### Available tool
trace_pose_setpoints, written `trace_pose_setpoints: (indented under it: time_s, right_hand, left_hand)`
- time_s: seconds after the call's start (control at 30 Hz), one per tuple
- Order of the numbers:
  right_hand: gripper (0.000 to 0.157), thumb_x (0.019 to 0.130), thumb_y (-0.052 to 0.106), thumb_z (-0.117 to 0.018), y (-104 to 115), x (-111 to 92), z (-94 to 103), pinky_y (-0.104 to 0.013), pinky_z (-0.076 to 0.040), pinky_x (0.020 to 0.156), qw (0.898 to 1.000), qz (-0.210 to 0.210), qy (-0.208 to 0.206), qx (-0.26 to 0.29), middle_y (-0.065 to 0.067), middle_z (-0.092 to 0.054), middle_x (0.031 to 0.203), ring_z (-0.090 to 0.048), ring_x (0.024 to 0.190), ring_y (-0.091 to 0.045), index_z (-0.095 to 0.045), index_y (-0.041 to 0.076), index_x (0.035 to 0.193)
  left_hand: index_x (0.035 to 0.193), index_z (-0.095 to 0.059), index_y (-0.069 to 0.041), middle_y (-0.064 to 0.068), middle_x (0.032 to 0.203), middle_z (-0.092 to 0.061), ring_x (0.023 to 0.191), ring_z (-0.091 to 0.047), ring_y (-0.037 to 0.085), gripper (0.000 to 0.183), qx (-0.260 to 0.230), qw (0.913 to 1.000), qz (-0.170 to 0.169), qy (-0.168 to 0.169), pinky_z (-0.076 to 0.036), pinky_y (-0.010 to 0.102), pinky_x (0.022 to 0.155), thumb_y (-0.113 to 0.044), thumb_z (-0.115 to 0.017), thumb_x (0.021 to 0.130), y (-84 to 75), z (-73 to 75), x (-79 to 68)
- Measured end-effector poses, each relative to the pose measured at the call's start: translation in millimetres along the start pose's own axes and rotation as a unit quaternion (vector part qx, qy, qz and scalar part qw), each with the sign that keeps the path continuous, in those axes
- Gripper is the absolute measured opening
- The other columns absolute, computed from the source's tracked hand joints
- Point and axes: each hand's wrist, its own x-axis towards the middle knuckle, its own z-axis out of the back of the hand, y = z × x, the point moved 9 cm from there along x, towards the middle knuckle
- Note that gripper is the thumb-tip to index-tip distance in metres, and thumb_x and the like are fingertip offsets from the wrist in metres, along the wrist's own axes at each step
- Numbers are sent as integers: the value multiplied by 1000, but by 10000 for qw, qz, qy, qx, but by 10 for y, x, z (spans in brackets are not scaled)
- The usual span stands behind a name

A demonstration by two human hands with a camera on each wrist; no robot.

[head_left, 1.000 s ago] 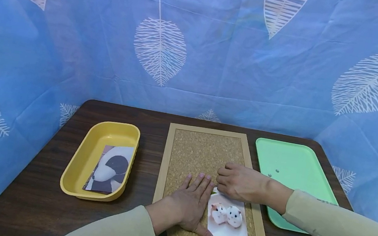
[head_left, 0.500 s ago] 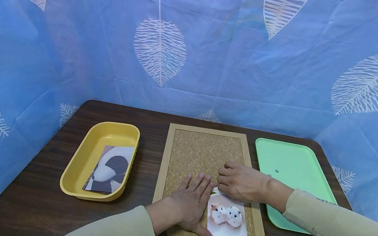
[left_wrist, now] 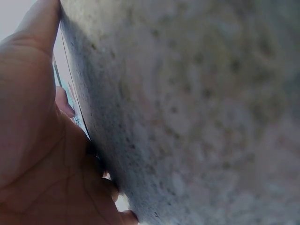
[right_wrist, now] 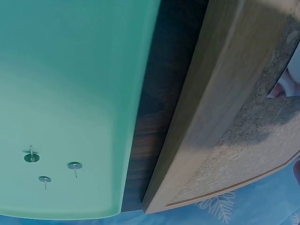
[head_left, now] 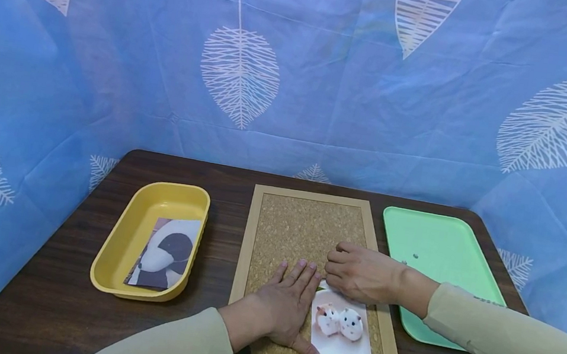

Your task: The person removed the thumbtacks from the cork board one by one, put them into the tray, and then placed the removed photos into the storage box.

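Note:
A framed corkboard (head_left: 309, 228) lies on the dark table. A photo (head_left: 346, 353) of two small white animal figures lies on its lower right. My left hand (head_left: 283, 311) rests flat on the cork with fingers spread, its thumb on the photo's left edge; the left wrist view shows its palm (left_wrist: 42, 154) close to the cork. At the photo's top edge my right hand (head_left: 361, 273) presses down with curled fingers. Whatever lies under those fingertips is hidden. The right wrist view catches only a corner of the photo (right_wrist: 289, 82) at its right edge.
To the right stands a green tray (head_left: 432, 232) with 3 thumbtacks (right_wrist: 32, 158) visible in the right wrist view. A yellow bin (head_left: 117, 233) on the left holds another photo (head_left: 165, 257). Blue cloth (head_left: 315, 97) with white leaf prints hangs behind the table.

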Motion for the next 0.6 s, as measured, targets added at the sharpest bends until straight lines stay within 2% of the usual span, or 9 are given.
trace_pose_setpoints:
  time_s: [0.3,0.6]
  right_hand:
    - [22,105,36,-60,4,-5,-24,-38,-49,95,9999,-57,110,-30,4,-70,111,-60,103,-17,-70,20,116]
    - [25,103,37,-64,-19,-9,-31,-39,-50,96,9994,-190,129,248,2,-68,112,-61,104,-17,-69,18,117]
  left_hand:
    - [171,0,-14,7,179,4,165,6,25,140,-39,10000,-9,3,-6,50,134,-102,-45,73,8,4,-4]
    - [171,0,-14,6,179,4,165,7,25,141,-17,10000,13,-1,-6,50,134,-103,-45,72,12,7,-15]
